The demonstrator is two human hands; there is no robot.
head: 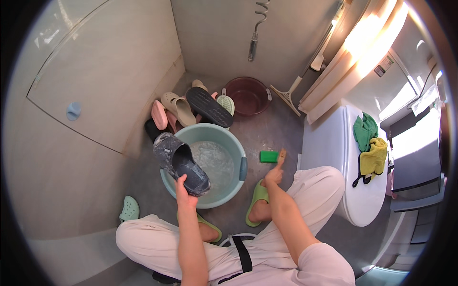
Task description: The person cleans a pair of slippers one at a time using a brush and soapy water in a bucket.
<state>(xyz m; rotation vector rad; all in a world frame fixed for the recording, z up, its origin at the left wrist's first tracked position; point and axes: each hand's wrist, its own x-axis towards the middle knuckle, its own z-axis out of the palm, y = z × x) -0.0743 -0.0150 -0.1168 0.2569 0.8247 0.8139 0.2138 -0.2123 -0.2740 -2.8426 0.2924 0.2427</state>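
Note:
My left hand (185, 191) grips the heel end of a wet, dark grey slide sandal (182, 166), with its strap end up and to the left. The sandal is over the rim of a light blue plastic basin (238, 137) that holds cloudy, sudsy water (214, 164). On the right, my right hand (274, 175) is low over the floor, its fingers around the lower part of a small brush with a wooden handle (282, 156); the bristles cannot be made out. A green rectangular block (268, 156) lies on the floor just left of the brush.
Several clogs and slides (178, 107) are heaped behind the basin, near an empty-looking maroon tub (247, 96) and a squeegee (288, 94). A mint clog (130, 209) lies at left. Green (365, 131) and yellow cloths (374, 159) rest on the white toilet lid (361, 203). A shower head (253, 48) hangs behind.

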